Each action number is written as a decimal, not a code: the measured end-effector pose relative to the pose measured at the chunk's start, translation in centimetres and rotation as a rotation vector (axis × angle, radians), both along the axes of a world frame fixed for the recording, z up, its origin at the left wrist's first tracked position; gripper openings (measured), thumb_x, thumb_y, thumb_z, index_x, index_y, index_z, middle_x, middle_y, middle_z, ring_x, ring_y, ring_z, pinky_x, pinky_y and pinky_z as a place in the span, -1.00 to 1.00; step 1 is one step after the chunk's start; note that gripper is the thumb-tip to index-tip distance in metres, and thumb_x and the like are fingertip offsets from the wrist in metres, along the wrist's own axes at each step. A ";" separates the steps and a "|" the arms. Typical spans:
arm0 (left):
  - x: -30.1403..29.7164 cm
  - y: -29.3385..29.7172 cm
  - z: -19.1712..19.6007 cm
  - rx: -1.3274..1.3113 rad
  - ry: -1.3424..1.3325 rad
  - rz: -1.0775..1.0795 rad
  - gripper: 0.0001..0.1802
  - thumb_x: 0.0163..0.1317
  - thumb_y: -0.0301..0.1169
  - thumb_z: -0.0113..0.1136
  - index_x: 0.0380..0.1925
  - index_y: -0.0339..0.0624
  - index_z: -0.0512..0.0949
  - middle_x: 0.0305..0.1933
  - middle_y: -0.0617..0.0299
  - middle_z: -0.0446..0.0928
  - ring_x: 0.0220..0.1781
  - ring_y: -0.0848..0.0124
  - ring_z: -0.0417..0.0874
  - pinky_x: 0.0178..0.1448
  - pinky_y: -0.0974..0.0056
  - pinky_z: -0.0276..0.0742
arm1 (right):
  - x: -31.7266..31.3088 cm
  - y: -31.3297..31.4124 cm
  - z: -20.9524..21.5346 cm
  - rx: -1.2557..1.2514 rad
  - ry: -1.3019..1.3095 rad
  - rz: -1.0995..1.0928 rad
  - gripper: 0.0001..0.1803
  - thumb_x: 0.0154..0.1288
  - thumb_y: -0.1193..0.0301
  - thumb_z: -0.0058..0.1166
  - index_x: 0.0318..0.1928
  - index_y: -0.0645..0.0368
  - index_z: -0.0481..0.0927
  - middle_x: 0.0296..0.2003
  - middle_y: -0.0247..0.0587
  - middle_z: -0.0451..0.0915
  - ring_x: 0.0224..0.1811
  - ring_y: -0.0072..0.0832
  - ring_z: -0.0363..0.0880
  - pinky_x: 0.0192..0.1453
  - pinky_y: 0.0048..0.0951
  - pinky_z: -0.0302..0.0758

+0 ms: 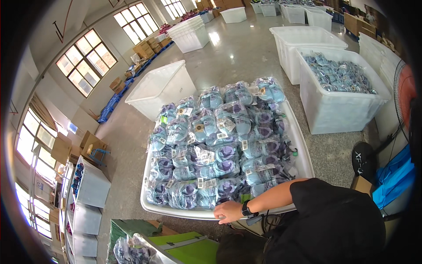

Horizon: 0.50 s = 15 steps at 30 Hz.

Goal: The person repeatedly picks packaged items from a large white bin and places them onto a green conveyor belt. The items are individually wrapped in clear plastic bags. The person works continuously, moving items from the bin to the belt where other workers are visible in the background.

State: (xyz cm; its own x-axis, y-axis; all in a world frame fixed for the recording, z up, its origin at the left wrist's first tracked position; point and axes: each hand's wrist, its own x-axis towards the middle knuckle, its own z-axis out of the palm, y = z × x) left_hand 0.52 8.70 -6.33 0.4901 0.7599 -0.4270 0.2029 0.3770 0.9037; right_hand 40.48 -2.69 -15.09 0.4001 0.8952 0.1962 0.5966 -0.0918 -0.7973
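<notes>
My right hand [228, 212] lies over the near rim of a large white plastic bin [303, 149], its fingers curled down around the edge. A dark watch [247, 208] circles that wrist, and the forearm comes in from a black sleeve [329, 215] at the lower right. Heaped in the bin are rows of light-blue and purple shoes [204, 160], bagged in clear plastic with small white labels. The nearest bagged shoes lie just beyond my fingers. My left hand is out of view.
Another white bin [162, 86] stands just past this one at left. At right, a white bin [338, 108] holds more bagged items beside a fan [404, 88]. Close below stand a green box [189, 248] and a bag of shoes [132, 251]. White bins [90, 185] line the left.
</notes>
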 end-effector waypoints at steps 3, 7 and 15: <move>0.0 0.0 -0.1 0.001 -0.008 0.007 -0.44 0.57 -0.25 0.07 0.45 -0.19 0.24 0.41 0.14 0.31 0.51 0.15 0.13 0.59 0.06 0.08 | 0.1 0.1 0.0 -0.005 -0.024 0.013 -0.72 0.18 0.25 0.38 -0.18 0.02 0.61 -0.29 -0.31 0.56 -0.19 -0.21 0.67 -0.15 -0.11 0.54; 0.1 0.1 -0.3 0.003 -0.017 0.017 -0.46 0.57 -0.25 0.07 0.44 -0.20 0.25 0.37 0.14 0.32 0.47 0.16 0.15 0.56 0.07 0.10 | 0.0 0.1 0.0 -0.011 -0.044 0.010 -0.73 0.19 0.24 0.36 -0.19 0.02 0.59 -0.27 -0.31 0.56 -0.16 -0.21 0.67 -0.13 -0.11 0.55; 0.1 0.0 -0.6 0.008 -0.031 0.037 -0.48 0.56 -0.27 0.07 0.41 -0.20 0.27 0.31 0.14 0.34 0.40 0.18 0.19 0.51 0.08 0.15 | -0.1 0.2 0.2 -0.012 -0.056 0.021 -0.74 0.21 0.24 0.34 -0.20 0.03 0.56 -0.20 -0.29 0.57 -0.10 -0.17 0.66 -0.09 -0.09 0.55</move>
